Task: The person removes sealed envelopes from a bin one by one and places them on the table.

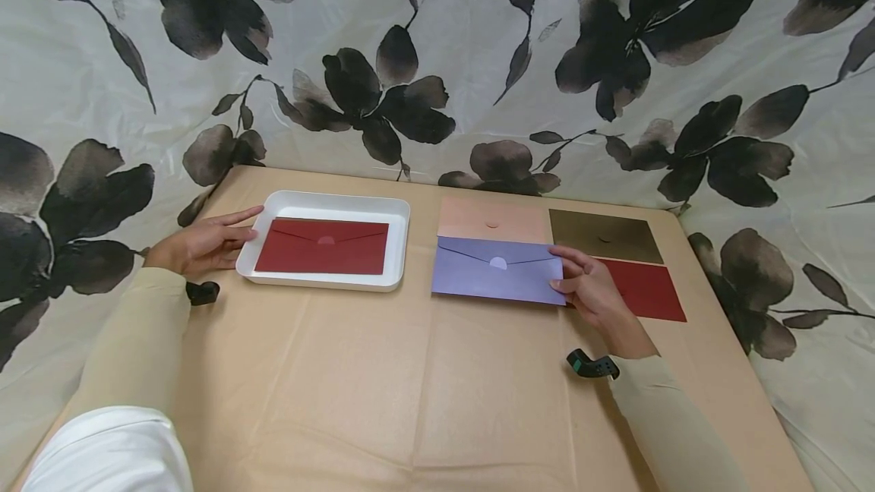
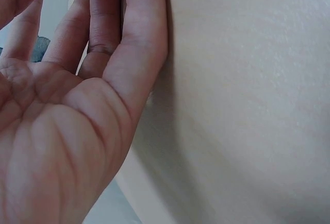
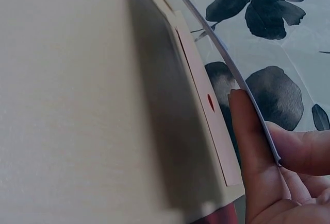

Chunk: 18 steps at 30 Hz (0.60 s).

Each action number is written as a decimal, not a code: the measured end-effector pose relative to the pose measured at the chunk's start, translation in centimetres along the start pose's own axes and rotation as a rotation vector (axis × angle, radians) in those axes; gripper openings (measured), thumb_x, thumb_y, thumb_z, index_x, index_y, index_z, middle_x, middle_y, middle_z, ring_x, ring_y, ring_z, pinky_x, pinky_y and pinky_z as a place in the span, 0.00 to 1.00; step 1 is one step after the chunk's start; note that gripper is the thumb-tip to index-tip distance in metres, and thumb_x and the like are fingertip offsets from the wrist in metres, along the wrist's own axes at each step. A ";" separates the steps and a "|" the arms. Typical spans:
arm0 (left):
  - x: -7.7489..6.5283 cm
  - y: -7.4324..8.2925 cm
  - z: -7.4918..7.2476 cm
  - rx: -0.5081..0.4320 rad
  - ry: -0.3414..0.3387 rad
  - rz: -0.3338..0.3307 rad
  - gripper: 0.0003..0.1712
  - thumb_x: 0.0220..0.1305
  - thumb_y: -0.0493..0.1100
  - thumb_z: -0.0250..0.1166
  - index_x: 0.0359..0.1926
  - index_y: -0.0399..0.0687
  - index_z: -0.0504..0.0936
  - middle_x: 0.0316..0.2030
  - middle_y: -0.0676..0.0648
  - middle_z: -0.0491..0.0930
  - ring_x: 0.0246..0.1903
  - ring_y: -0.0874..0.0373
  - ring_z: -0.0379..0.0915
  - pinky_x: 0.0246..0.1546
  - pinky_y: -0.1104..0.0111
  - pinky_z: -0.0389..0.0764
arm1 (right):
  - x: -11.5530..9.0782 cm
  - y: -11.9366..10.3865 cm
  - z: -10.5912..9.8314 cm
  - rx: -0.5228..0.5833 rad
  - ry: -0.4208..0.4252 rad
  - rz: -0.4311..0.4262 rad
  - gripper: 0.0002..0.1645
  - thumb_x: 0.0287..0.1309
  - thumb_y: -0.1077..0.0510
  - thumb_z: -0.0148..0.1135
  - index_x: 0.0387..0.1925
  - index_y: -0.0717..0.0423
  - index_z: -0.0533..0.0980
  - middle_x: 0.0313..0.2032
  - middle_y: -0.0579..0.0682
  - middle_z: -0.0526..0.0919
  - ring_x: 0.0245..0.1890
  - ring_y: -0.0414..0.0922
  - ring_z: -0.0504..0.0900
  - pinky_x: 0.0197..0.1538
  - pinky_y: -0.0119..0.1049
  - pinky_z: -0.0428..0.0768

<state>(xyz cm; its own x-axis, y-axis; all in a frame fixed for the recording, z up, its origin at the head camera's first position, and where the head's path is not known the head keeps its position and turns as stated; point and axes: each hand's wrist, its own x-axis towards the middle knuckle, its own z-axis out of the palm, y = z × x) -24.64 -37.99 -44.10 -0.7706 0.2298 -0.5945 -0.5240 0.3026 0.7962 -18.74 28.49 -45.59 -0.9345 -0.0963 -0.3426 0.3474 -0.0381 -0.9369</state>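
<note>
In the head view, my right hand [image 1: 593, 288] pinches a lavender envelope [image 1: 472, 273] by its right edge. The right wrist view shows that envelope [image 3: 227, 56] edge-on between thumb and fingers, raised off the tabletop with a shadow below. My left hand [image 1: 208, 243] is at the left rim of a white tray [image 1: 403, 249], its fingers fairly straight with the tips at the rim. Inside the tray lies a red envelope [image 1: 321, 255]. The left wrist view shows the left palm [image 2: 62, 121] and relaxed fingers beside the tabletop; the fingertips are cut off.
Behind the lavender envelope lies a pink envelope [image 1: 492, 217], partly covered. To its right are an olive-brown envelope [image 1: 604, 234] and another red envelope [image 1: 645, 288]. All rest on a tan table [image 1: 383, 386]. A floral cloth [image 1: 465, 36] hangs behind and beside it.
</note>
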 end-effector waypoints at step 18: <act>-0.3 0.2 0.1 -0.005 0.003 -0.001 0.47 0.78 0.54 0.60 0.83 0.74 0.39 0.52 0.67 0.75 0.49 0.71 0.80 0.56 0.64 0.85 | -0.4 0.0 -0.4 -0.027 0.018 0.024 0.43 0.64 0.75 0.62 0.77 0.52 0.64 0.56 0.35 0.83 0.46 0.36 0.82 0.48 0.28 0.86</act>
<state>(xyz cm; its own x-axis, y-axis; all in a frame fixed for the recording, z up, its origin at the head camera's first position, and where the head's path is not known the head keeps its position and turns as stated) -24.49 -37.90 -43.74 -0.7711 0.2270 -0.5949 -0.5266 0.2980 0.7962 -18.41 28.94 -45.53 -0.9272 -0.0788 -0.3661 0.3679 -0.0089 -0.9298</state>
